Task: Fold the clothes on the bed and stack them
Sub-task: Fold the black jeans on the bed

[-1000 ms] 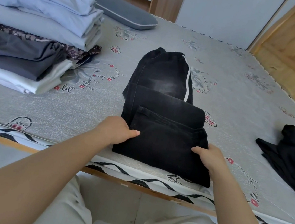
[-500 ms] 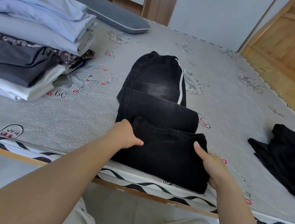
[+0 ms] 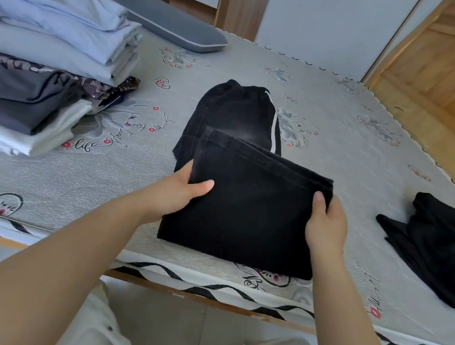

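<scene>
Black trousers lie mid-frame on the bed, their near fold raised. The left hand and right hand each pinch a side edge, thumbs on top. Folded stack upper left; black garment at right.

Left hand and right hand grip the folded end of black denim trousers on a grey patterned bed; stacked folded clothes lie far left.
</scene>
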